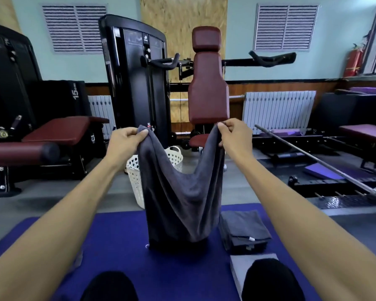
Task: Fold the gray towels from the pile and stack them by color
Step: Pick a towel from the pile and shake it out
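Overhead, both hands pinch the dark gray towel's top corners.

A gym is shown. A black weight-stack machine with a maroon padded seat is set against the far wall, and a padded bench is placed at the left. A steel barbell is laid across the floor at the right, and a blue exercise mat is spread in front.
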`<action>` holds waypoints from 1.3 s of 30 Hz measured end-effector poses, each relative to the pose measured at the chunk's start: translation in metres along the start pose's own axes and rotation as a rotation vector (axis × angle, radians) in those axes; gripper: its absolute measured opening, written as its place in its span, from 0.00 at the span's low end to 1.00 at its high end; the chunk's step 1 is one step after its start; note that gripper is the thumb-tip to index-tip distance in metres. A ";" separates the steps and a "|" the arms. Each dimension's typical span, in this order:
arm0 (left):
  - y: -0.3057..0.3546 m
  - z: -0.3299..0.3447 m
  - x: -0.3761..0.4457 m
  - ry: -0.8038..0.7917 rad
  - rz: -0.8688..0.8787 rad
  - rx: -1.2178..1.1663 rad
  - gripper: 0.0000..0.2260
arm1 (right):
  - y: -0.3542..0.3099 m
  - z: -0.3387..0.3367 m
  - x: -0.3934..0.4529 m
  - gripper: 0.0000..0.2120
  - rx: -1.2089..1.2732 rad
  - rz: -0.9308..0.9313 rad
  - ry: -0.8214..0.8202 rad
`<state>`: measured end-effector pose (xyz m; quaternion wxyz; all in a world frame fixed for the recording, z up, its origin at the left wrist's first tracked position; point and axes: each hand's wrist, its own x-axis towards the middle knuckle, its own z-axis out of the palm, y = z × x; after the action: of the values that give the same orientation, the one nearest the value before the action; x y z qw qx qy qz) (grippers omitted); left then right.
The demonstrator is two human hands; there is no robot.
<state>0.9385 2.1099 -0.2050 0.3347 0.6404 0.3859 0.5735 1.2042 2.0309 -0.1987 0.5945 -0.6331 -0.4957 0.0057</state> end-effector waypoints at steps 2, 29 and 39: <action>0.000 -0.002 -0.013 -0.011 -0.012 -0.017 0.07 | -0.001 -0.007 -0.011 0.07 -0.043 -0.034 -0.013; -0.398 0.035 -0.116 -0.580 -0.944 0.590 0.07 | 0.279 0.204 -0.146 0.06 -0.473 0.371 -1.170; -0.560 0.005 -0.131 -0.521 -0.999 0.701 0.02 | 0.386 0.305 -0.197 0.07 -0.327 0.692 -1.171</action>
<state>0.8762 2.2629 -0.7555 0.4147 0.5731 0.7066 0.0161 1.1621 2.2105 -0.6952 0.0905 -0.7287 -0.4988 0.4605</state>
